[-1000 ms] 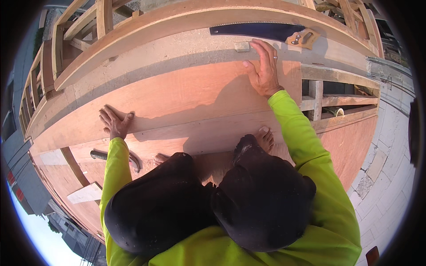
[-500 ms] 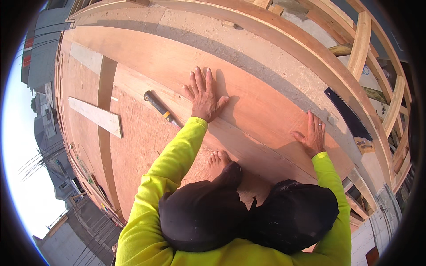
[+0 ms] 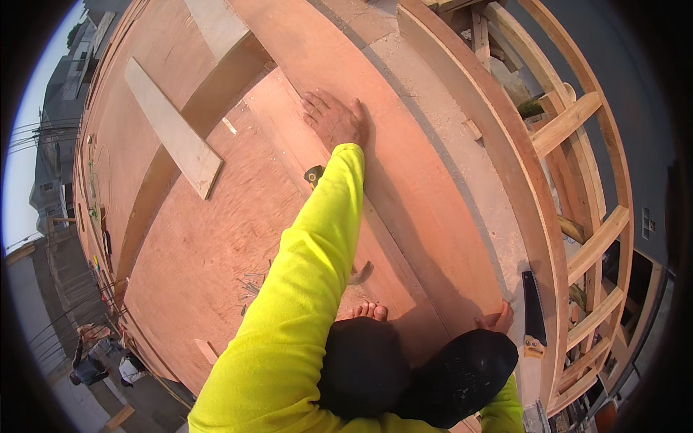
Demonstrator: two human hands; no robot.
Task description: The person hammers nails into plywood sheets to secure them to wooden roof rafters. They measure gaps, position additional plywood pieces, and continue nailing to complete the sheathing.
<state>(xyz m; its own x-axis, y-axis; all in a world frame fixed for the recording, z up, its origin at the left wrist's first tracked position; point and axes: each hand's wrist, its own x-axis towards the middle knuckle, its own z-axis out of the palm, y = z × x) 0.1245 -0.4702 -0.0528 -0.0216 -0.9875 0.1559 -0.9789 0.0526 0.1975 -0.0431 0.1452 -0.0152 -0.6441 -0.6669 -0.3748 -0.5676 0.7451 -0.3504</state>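
A long plywood strip (image 3: 404, 151) lies in front of me, its left side along a narrower board (image 3: 285, 141). My left hand (image 3: 336, 119) rests flat on the strip near the seam, fingers stretched out. At the strip's near right edge is my right hand (image 3: 499, 317), partly hidden behind my knee; its thumb shows apart from the fingers. Under my left forearm lies a hammer, its dark handle end (image 3: 313, 175) and its metal head (image 3: 361, 273) showing on either side of the sleeve. My bare foot (image 3: 369, 311) is on the narrower board.
Loose nails (image 3: 253, 283) lie left of my forearm. A pale wood offcut (image 3: 173, 130) crosses a gap in the plywood deck. On the right, a handsaw (image 3: 533, 314) lies beside a curved wooden side board (image 3: 498, 137), with open timber framing (image 3: 588, 252) beyond. People (image 3: 101, 361) are below at far left.
My view has turned, and the plywood strip now runs more lengthwise ahead. My left hand has moved farther up along it. The right hand is now at the strip's edge, near my knee.
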